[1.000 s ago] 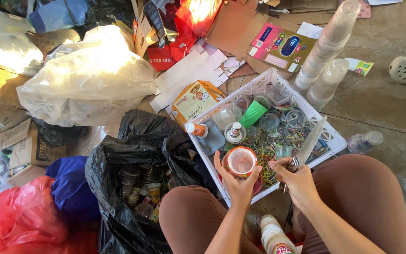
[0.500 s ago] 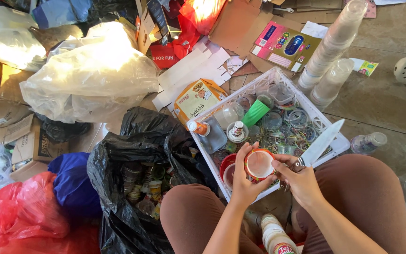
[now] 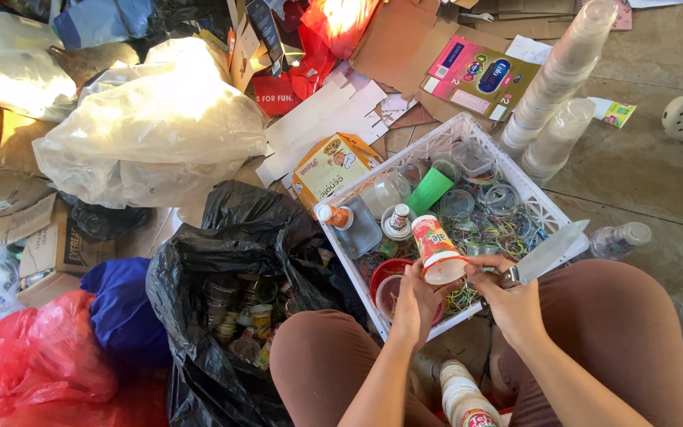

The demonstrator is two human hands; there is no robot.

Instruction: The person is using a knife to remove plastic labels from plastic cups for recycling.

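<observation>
The left hand (image 3: pixel 414 304) clasps a small red-and-white plastic cup (image 3: pixel 437 250) tilted on its side over the white crate (image 3: pixel 551 212), while the right hand (image 3: pixel 513 304) — just beside it, fingertips touching the cup's rim — grips a knife (image 3: pixel 551 250).

Red-and-white cup (image 3: pixel 436 249), black bag (image 3: pixel 231 245)

1. Tan stone-tile floor (image 3: pixel 658 170), bare at the right (grout lines visible).
2. Strewn with flattened cardboard (image 3: pixel 393 35) and white paper sheets (image 3: pixel 318 119) toward the top.
3. Lit by hard sunlight, glaring off a clear plastic sack (image 3: pixel 148 126) at the left.
</observation>
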